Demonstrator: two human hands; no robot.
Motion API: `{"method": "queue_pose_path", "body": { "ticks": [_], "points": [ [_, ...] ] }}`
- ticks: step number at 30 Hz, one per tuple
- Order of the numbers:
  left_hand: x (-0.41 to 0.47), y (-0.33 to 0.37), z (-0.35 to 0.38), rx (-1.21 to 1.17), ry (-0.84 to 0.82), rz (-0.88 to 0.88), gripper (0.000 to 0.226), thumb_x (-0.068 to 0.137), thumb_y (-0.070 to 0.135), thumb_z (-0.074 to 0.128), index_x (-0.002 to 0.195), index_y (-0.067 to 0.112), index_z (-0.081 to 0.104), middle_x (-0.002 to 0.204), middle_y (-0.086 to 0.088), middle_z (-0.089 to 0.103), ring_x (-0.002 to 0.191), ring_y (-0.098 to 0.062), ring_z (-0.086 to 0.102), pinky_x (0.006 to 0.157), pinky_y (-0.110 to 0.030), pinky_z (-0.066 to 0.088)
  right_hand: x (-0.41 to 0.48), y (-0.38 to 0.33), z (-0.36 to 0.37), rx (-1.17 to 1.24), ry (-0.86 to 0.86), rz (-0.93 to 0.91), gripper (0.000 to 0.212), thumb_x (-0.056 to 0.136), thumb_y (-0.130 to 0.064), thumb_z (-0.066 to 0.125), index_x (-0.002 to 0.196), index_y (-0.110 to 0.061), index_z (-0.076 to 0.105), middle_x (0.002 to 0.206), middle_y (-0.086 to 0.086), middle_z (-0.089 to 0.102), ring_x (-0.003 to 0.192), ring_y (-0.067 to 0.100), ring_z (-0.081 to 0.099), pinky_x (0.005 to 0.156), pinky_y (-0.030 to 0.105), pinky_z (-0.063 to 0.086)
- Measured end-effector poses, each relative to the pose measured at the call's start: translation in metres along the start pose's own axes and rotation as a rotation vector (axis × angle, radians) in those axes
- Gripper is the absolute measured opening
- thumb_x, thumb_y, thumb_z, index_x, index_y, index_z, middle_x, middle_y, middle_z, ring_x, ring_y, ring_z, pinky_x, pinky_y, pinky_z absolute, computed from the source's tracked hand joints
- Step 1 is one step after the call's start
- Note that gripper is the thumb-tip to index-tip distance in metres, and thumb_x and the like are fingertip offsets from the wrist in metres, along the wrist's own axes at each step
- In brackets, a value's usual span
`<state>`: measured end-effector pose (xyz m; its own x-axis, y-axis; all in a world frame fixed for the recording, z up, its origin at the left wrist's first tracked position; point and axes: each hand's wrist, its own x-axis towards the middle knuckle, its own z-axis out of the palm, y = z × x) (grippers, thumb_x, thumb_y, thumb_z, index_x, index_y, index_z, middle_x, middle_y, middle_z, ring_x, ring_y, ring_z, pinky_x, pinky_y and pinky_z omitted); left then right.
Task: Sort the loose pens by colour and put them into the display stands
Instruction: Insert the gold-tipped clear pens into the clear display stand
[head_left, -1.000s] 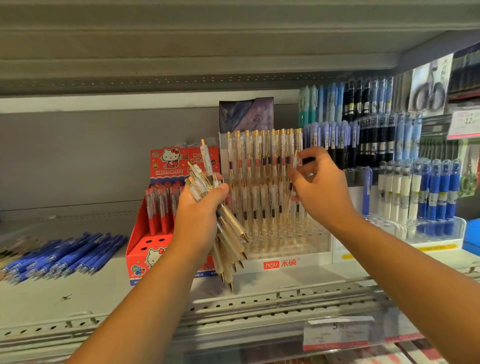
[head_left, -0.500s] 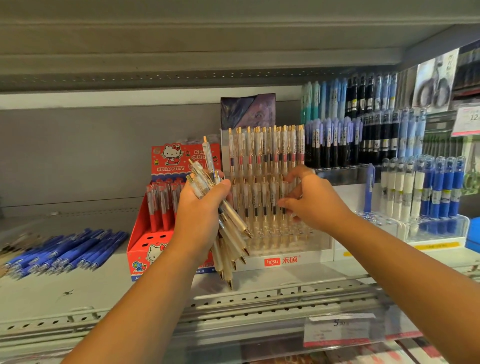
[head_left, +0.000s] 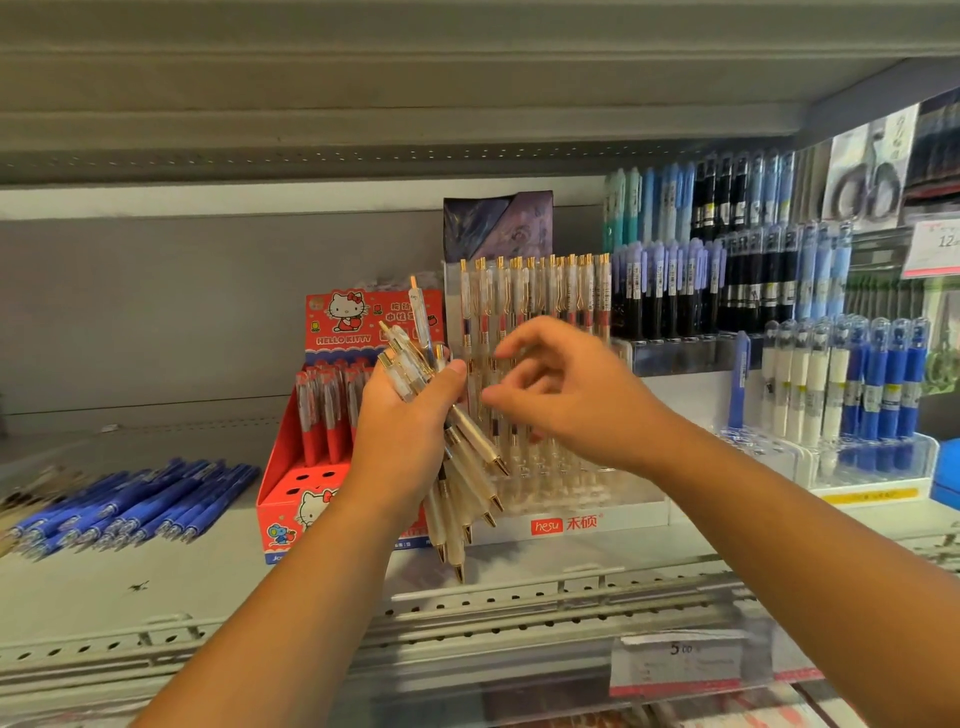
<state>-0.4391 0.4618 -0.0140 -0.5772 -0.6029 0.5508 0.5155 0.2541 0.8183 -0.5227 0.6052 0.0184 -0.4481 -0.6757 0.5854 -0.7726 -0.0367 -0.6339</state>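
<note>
Fingers (head_left: 452, 371) of left hand (head_left: 402, 436) wrapped round a bunch of clear pens (head_left: 470, 467), gold tips down, near the shelf's (head_left: 104, 587) front edge. Right hand (head_left: 582, 400) just beside, fingers loosely curled and apart, pinching nothing, before the clear stand (head_left: 571, 519) mid-shelf. Loose blue pens (head_left: 135, 504) lying toward the left end.

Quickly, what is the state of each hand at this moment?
Left hand: closed around a bundle of clear pens.
Right hand: open, fingers loosely curled, holding nothing.
</note>
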Motion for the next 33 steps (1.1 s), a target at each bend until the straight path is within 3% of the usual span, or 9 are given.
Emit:
{"method": "queue_pose_path", "body": {
  "ticks": [2, 4, 8, 14, 17, 21, 26, 30, 33],
  "points": [
    [0.000, 0.000, 0.000, -0.036, 0.008, -0.016, 0.011, 0.093, 0.020, 0.066, 0.104, 0.018, 0.066, 0.087, -0.001, 0.073, 0.087, -0.025, 0.071, 0.068, -0.039, 0.056, -0.001, -0.009, 0.010, 0.096, -0.107, -0.011, 0.037, 0.077, -0.022, 0.080, 0.106, -0.025, 0.056, 0.082, 0.002, 0.070, 0.065, 0.015, 0.068, 0.061, 0.030, 0.060],
    [0.000, 0.000, 0.000, -0.051, 0.022, -0.020, 0.017, 0.094, 0.020, 0.065, 0.109, 0.013, 0.065, 0.091, -0.006, 0.073, 0.087, -0.026, 0.071, 0.066, -0.037, 0.055, -0.001, -0.014, 0.018, 0.072, -0.082, -0.026, 0.043, 0.075, -0.017, 0.083, 0.107, -0.025, 0.055, 0.080, 0.001, 0.071, 0.064, 0.014, 0.068, 0.064, 0.033, 0.061],
    [-0.001, 0.001, 0.000, -0.042, 0.005, -0.005, 0.018, 0.092, 0.024, 0.067, 0.107, 0.015, 0.065, 0.083, 0.000, 0.073, 0.079, -0.019, 0.071, 0.060, -0.033, 0.056, 0.000, -0.013, 0.020, 0.086, -0.060, -0.004, 0.044, 0.076, -0.012, 0.082, 0.106, -0.024, 0.053, 0.077, 0.001, 0.072, 0.063, 0.014, 0.068, 0.065, 0.039, 0.061],
    [-0.004, 0.005, 0.001, -0.016, -0.062, 0.030, 0.045, 0.074, 0.047, 0.067, 0.108, 0.017, 0.062, 0.080, 0.002, 0.074, 0.069, -0.021, 0.073, 0.054, -0.037, 0.059, 0.001, -0.010, 0.016, 0.084, -0.041, 0.047, 0.041, 0.081, -0.013, 0.078, 0.111, -0.027, 0.055, 0.083, -0.001, 0.072, 0.067, 0.018, 0.071, 0.070, 0.046, 0.061],
    [-0.002, 0.002, 0.001, 0.030, -0.064, 0.050, 0.039, 0.077, 0.051, 0.066, 0.105, 0.025, 0.063, 0.091, 0.000, 0.074, 0.079, -0.025, 0.073, 0.062, -0.044, 0.060, 0.000, -0.009, 0.015, 0.077, -0.032, 0.056, 0.041, 0.083, -0.013, 0.076, 0.117, -0.025, 0.056, 0.085, -0.002, 0.071, 0.071, 0.018, 0.071, 0.075, 0.048, 0.060],
    [0.001, -0.001, 0.000, 0.034, -0.040, 0.060, 0.041, 0.076, 0.057, 0.067, 0.099, 0.024, 0.062, 0.080, 0.005, 0.071, 0.071, -0.020, 0.068, 0.064, -0.042, 0.055, -0.001, -0.006, 0.014, 0.114, -0.035, 0.075, 0.034, 0.091, -0.005, 0.065, 0.122, -0.015, 0.056, 0.088, 0.005, 0.066, 0.077, 0.022, 0.073, 0.076, 0.047, 0.060],
    [0.003, -0.003, -0.002, 0.083, -0.021, 0.085, 0.029, 0.079, 0.056, 0.066, 0.097, 0.033, 0.064, 0.080, 0.016, 0.068, 0.075, -0.011, 0.063, 0.073, -0.039, 0.049, 0.000, 0.004, -0.002, 0.181, 0.088, 0.127, 0.021, 0.092, -0.001, 0.059, 0.105, -0.017, 0.055, 0.084, 0.010, 0.060, 0.074, 0.018, 0.074, 0.074, 0.047, 0.061],
    [0.003, -0.002, -0.003, 0.100, -0.016, 0.079, 0.023, 0.088, 0.048, 0.065, 0.104, 0.032, 0.065, 0.085, 0.016, 0.069, 0.083, -0.014, 0.064, 0.084, -0.047, 0.054, 0.003, 0.023, -0.024, 0.051, 0.214, 0.156, 0.007, 0.088, -0.009, 0.064, 0.093, -0.014, 0.062, 0.088, 0.013, 0.070, 0.080, 0.025, 0.072, 0.076, 0.050, 0.060],
    [0.003, -0.002, -0.002, 0.117, -0.004, 0.071, 0.018, 0.090, 0.044, 0.065, 0.103, 0.031, 0.065, 0.085, 0.017, 0.069, 0.084, -0.014, 0.065, 0.088, -0.049, 0.054, 0.004, 0.040, -0.037, 0.011, 0.290, 0.185, 0.008, 0.088, -0.009, 0.064, 0.096, -0.011, 0.064, 0.087, 0.008, 0.069, 0.069, 0.021, 0.072, 0.070, 0.047, 0.061]
  ]
}}
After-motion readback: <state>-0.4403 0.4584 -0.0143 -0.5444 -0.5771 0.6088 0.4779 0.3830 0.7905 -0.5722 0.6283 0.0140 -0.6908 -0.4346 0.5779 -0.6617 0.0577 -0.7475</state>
